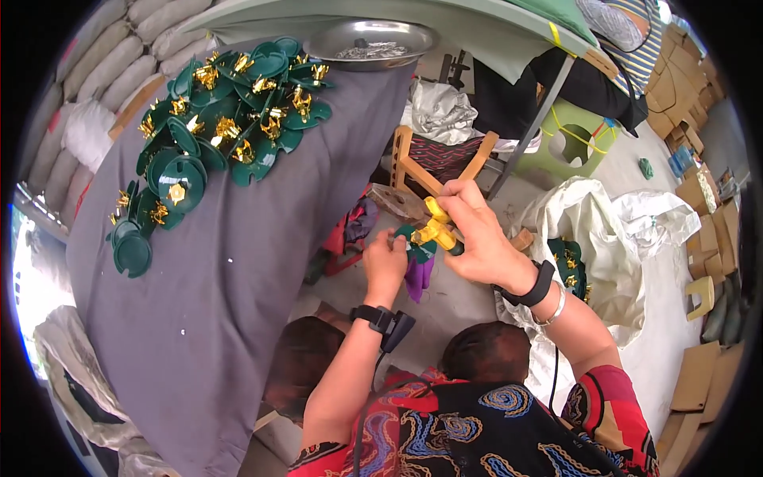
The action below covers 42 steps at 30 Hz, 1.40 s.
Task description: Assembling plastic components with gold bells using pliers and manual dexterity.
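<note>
Beside the draped table (238,310), your left hand (385,261) is pinching a green disc (422,253); your right hand (482,238) is gripping a yellow piece (436,231); the disc is looking light, stiff, slick, favouring rim holds.

Wooden chair (445,159) with red-and-dark patterned seat = reference. Crumpled silvery-white bag (441,110) just behind it. Left of chair: counter (238,318) under grey cloth. Steel bowl (324,40) left of and beyond chair, at the counter's far end, small metal bits inside. Stacked sacks (127,79) well left of chair, past the counter. Right of chair: slanted metal leg (534,123), then light-green plastic stool (584,165), round hole in its side. Co-worker (644,49), striped top, beyond chair to the right. White sack (632,274) right of chair, nearer. Cardboard boxes (671,75) piled far right of chair.
</note>
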Motion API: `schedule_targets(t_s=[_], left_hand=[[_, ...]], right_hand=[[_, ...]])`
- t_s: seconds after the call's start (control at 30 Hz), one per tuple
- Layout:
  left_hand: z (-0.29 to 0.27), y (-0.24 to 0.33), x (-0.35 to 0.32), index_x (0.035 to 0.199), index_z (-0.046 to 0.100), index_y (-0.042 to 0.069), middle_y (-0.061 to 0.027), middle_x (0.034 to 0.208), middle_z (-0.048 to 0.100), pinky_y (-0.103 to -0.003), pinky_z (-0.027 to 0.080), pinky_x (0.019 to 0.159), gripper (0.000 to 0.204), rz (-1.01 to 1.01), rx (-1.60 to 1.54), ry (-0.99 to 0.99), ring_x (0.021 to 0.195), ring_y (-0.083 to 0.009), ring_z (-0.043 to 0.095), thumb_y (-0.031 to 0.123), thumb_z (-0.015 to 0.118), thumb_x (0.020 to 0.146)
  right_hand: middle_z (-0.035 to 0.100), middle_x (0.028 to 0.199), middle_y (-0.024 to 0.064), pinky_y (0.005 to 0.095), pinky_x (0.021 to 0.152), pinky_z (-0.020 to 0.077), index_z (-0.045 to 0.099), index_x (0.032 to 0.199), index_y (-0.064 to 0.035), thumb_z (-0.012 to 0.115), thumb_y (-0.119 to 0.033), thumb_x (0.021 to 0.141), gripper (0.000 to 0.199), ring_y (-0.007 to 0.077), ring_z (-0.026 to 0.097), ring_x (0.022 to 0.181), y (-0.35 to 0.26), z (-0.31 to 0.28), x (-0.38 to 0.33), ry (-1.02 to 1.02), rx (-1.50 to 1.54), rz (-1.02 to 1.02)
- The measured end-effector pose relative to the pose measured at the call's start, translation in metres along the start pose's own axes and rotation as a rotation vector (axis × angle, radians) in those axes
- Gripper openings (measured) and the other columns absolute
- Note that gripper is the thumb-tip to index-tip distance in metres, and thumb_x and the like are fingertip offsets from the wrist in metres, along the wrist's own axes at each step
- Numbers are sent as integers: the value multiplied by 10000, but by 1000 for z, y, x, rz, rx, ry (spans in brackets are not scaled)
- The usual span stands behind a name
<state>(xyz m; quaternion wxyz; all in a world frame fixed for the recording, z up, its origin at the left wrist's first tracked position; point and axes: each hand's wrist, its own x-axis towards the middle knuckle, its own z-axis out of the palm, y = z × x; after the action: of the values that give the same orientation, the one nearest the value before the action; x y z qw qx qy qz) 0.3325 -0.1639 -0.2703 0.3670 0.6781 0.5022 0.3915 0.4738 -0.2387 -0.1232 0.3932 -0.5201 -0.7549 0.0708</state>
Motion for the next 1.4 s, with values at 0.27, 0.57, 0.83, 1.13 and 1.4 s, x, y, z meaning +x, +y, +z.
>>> schedule_targets(t_s=[0.27, 0.57, 0.83, 1.13, 1.4], left_hand=[[14, 14, 5, 1011, 625, 32, -161, 914, 660, -469, 447, 792, 307, 335, -16, -179, 862, -389, 595, 151, 705, 739], [9, 25, 6, 976, 625, -9, -184, 862, 661, -452, 483, 661, 243, 497, -30, -12, 786, -385, 615, 181, 680, 835], [6, 25, 11, 968, 630, 6, -193, 857, 652, -465, 475, 664, 202, 501, 8, 11, 790, -402, 605, 156, 652, 834], [2, 17, 2, 966, 658, 46, -175, 944, 673, -433, 503, 740, 198, 422, 30, -160, 893, -361, 630, 130, 678, 788], [39, 117, -9, 1042, 669, -29, -93, 934, 702, -286, 511, 801, 230, 311, -407, -353, 853, -141, 647, 48, 690, 826]], right_hand=[[442, 1126, 189, 401, 817, 466, 502, 1096, 30, 652, 39, 626, 493, 369, 510, 987, -13, -3, 8, -45, -3, -38], [583, 1002, 64, 315, 754, 494, 473, 1268, -2, 643, 3, 707, 586, 165, 582, 850, -70, -108, 24, 604, -261, 88], [560, 956, 230, 448, 750, 498, 487, 1031, 9, 704, -64, 638, 455, 439, 576, 856, -33, -62, 13, -20, -248, 282], [457, 1105, 201, 422, 853, 460, 482, 1081, 17, 648, -9, 654, 460, 391, 500, 1025, -21, 1, 6, -56, 60, 87], [527, 1040, 75, 287, 773, 512, 463, 1222, -10, 601, 60, 660, 583, 160, 578, 905, -71, -160, -56, 649, -67, 192]])
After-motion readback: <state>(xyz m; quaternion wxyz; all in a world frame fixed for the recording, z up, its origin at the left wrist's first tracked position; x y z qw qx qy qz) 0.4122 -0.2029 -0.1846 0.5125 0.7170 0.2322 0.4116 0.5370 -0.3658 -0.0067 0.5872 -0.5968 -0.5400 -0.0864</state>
